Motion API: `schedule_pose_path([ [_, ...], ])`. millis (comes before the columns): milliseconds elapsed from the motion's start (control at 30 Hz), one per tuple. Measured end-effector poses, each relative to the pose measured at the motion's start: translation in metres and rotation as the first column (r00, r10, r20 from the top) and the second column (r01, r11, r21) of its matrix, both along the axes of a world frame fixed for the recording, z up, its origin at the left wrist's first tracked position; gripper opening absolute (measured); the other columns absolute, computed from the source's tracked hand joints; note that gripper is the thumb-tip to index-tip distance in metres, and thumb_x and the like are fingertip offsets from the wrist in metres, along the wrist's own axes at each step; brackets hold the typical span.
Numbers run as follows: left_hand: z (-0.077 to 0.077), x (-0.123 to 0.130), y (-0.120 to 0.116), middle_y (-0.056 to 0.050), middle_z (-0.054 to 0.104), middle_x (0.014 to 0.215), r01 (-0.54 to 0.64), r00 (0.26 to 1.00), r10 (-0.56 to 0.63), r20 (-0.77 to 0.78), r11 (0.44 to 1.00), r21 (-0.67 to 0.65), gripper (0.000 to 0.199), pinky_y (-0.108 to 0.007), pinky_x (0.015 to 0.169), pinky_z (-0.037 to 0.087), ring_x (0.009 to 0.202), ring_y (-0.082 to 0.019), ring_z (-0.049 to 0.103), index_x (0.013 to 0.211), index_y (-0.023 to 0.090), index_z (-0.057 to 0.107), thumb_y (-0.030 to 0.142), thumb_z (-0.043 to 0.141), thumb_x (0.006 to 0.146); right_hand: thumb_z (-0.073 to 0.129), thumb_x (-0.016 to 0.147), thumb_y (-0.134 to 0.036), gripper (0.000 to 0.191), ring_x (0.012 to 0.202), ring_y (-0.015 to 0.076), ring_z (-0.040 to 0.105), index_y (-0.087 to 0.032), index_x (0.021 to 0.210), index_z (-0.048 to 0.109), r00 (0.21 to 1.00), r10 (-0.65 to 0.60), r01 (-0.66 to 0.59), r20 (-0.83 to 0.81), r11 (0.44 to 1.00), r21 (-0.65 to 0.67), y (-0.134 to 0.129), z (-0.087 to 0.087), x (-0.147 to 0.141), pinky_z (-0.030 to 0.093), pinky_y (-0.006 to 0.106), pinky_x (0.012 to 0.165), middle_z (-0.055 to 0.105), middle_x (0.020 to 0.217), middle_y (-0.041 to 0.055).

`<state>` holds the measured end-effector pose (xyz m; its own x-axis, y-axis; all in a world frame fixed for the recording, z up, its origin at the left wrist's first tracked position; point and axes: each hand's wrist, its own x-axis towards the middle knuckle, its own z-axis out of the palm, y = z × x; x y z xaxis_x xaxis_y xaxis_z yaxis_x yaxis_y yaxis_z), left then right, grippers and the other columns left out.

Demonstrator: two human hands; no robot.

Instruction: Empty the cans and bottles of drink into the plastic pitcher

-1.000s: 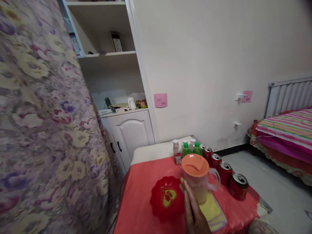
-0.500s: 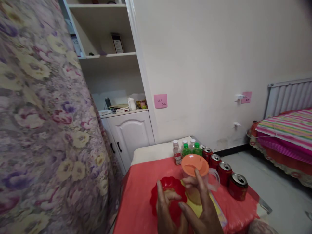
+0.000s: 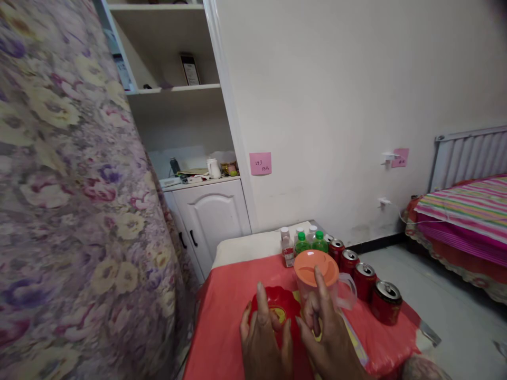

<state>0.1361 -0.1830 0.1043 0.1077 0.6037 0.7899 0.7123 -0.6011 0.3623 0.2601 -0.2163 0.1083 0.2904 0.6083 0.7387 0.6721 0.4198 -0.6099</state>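
Note:
My left hand (image 3: 264, 338) hovers over a red scalloped dish (image 3: 292, 302), its fingers apart and nothing visible between them. The dish has a yellow patch in its middle and is partly hidden by that hand. In front of a clear plastic pitcher with an orange lid (image 3: 309, 268), my right hand (image 3: 328, 338) points its index finger forward. Its thumb stands away while the other fingers curl loosely, with nothing seen in them. Whether the index finger touches the pitcher I cannot tell. A yellow flat sheet (image 3: 354, 338) lies partly under the pitcher.
Along the right of the red-covered table (image 3: 222, 316) stands a row of dark red cans (image 3: 386, 303). Behind the pitcher are green-capped bottles (image 3: 319, 241) and white-capped bottles (image 3: 287, 250). A flowered curtain (image 3: 79, 211) hangs at the left.
My hands have moved apart. The left has shifted left, its fingers spreading over the red dish, and the right hand's curled fingers have lowered while its index stays extended.

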Motion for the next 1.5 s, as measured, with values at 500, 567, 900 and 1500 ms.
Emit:
schedule_pose_path([
  [500,0.004,-0.007,0.004,0.006,0.053,0.068,-0.086,0.994,0.075,-0.084,0.987,-0.134,0.074,-0.044,0.085,0.050,0.068,-0.020,0.059,0.156,0.016,0.006,0.019,0.045,0.093,0.045,0.087,-0.010,0.088,0.056,0.0133,0.054,-0.024,0.157,-0.007,0.998,0.058,-0.061,-0.030,0.993,-0.100,0.003,-0.006,0.010,0.051,0.024,0.058,0.052,0.070,-0.0057],
  [567,0.003,-0.008,0.005,0.005,0.053,0.069,-0.087,0.994,0.076,-0.080,0.986,-0.139,0.075,-0.044,0.085,0.050,0.069,-0.020,0.060,0.156,0.016,0.006,0.020,0.045,0.093,0.045,0.087,-0.010,0.088,0.058,0.0136,0.055,-0.023,0.157,-0.006,0.996,0.076,-0.082,-0.051,0.989,-0.124,0.004,-0.008,0.012,0.050,0.023,0.058,0.052,0.071,-0.0051],
  [900,-0.001,-0.009,0.008,0.005,0.052,0.068,-0.073,0.997,0.066,-0.051,0.987,-0.141,0.077,-0.043,0.083,0.051,0.071,-0.021,0.060,0.157,0.016,0.007,0.019,0.045,0.090,0.046,0.087,-0.011,0.088,0.062,0.0141,0.055,-0.024,0.157,-0.006,0.990,0.108,-0.123,-0.087,0.976,-0.181,0.008,-0.017,0.017,0.049,0.024,0.061,0.051,0.075,-0.0045],
  [1500,0.000,-0.009,0.008,0.001,0.063,0.071,-0.103,0.990,0.087,-0.108,0.983,-0.153,0.075,-0.045,0.086,0.051,0.080,-0.025,0.065,0.156,0.012,0.010,0.023,0.048,0.092,0.048,0.089,-0.013,0.085,0.060,0.0140,0.054,-0.027,0.157,-0.001,0.984,0.104,-0.132,-0.141,0.971,-0.202,0.006,-0.014,0.019,0.050,0.025,0.061,0.051,0.074,-0.0059],
])
